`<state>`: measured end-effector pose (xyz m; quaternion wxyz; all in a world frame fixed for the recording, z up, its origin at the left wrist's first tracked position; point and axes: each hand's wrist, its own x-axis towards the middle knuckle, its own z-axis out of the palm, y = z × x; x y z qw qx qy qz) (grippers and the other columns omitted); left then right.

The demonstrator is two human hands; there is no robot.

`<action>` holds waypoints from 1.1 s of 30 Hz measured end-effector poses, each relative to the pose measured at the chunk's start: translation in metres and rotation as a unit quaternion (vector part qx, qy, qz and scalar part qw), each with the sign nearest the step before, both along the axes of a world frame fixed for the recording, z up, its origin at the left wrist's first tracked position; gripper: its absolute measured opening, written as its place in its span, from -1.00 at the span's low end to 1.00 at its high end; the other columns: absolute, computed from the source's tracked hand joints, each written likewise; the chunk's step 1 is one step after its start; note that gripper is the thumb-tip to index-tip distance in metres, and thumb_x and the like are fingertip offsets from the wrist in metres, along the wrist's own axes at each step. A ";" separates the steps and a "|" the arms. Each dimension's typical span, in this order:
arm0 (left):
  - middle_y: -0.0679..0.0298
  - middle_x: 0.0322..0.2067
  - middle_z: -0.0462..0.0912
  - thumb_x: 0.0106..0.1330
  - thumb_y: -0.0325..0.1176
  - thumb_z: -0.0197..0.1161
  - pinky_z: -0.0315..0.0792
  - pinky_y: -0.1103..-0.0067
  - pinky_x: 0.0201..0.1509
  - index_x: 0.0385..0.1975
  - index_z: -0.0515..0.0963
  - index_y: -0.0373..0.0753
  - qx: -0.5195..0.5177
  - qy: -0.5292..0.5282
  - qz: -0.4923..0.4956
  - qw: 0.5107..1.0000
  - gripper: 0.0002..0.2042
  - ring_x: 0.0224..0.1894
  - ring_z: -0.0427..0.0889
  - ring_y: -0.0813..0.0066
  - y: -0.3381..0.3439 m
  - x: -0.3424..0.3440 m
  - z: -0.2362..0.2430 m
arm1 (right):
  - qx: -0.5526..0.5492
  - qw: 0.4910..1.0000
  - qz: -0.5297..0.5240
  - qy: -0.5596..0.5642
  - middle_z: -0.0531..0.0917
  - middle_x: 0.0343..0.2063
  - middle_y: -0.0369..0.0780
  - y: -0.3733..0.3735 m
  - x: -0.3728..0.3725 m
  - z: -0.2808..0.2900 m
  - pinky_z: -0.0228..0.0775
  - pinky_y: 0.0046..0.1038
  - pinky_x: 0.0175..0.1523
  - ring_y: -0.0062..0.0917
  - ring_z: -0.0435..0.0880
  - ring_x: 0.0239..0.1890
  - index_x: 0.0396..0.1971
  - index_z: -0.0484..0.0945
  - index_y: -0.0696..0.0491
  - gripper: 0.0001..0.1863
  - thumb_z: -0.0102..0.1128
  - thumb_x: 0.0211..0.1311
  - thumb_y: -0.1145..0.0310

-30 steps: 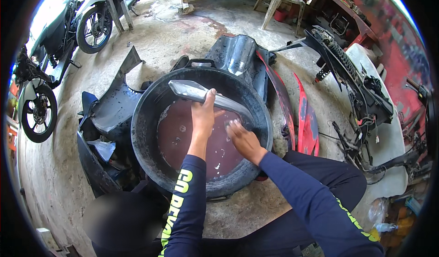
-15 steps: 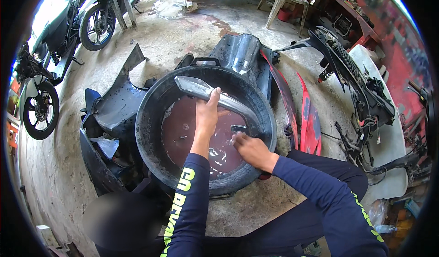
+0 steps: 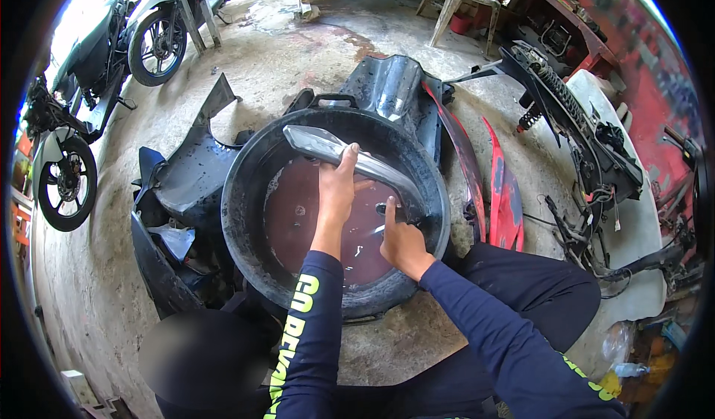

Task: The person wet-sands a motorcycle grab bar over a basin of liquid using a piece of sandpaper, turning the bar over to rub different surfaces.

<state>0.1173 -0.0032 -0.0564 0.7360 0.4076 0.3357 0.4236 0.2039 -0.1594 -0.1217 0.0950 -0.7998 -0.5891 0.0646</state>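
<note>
Left hand [image 3: 339, 188] grips grey panel [image 3: 311, 143] over tub [image 3: 235, 218] — right hand [image 3: 406, 246] half-curled, pointing, hold unclear. Sleeves [image 3: 322, 300] yellow-lettered — concrete floor [image 3: 275, 54].

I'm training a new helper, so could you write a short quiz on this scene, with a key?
1. What does the person's left hand hold?
(a) a wheel
(b) a long grey panel
(c) a stool
2. True or false: the tub is dry inside.
3. On which side of the tub, left or right in the picture, are the red panels?

Key:
1: b.
2: False; there is reddish liquid in it.
3: Right.
</note>
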 end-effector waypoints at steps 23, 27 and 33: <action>0.01 -0.04 0.60 0.45 -0.17 0.25 0.76 0.26 -0.20 0.14 0.25 -0.39 -0.005 0.002 0.000 1.000 -0.50 -0.01 0.69 0.25 0.003 0.002 -0.002 | 0.004 0.998 0.027 -0.049 0.63 -0.72 -0.10 -0.003 0.004 -0.001 0.50 -0.22 -0.52 -0.19 0.65 -0.68 0.41 0.08 0.34 -0.07 0.25 -0.01 0.43; 0.05 -0.02 0.54 0.44 -0.17 0.26 0.76 0.27 -0.20 0.13 0.26 -0.43 -0.008 0.017 0.007 1.000 -0.49 0.00 0.67 0.28 0.003 0.000 -0.001 | 0.036 0.996 0.064 -0.044 0.64 -0.68 -0.09 0.006 0.010 -0.007 0.51 -0.19 -0.45 -0.18 0.66 -0.63 0.42 0.16 0.22 -0.11 0.22 -0.01 0.46; 0.11 -0.04 0.51 0.43 -0.17 0.27 0.77 0.30 -0.19 0.11 0.31 -0.43 0.010 0.035 -0.003 0.999 -0.51 -0.04 0.66 0.32 0.001 0.001 0.004 | 0.027 0.996 0.082 -0.023 0.64 -0.64 -0.09 0.011 0.005 -0.020 0.51 -0.13 -0.39 -0.17 0.66 -0.60 0.42 0.23 0.13 -0.13 0.21 -0.02 0.47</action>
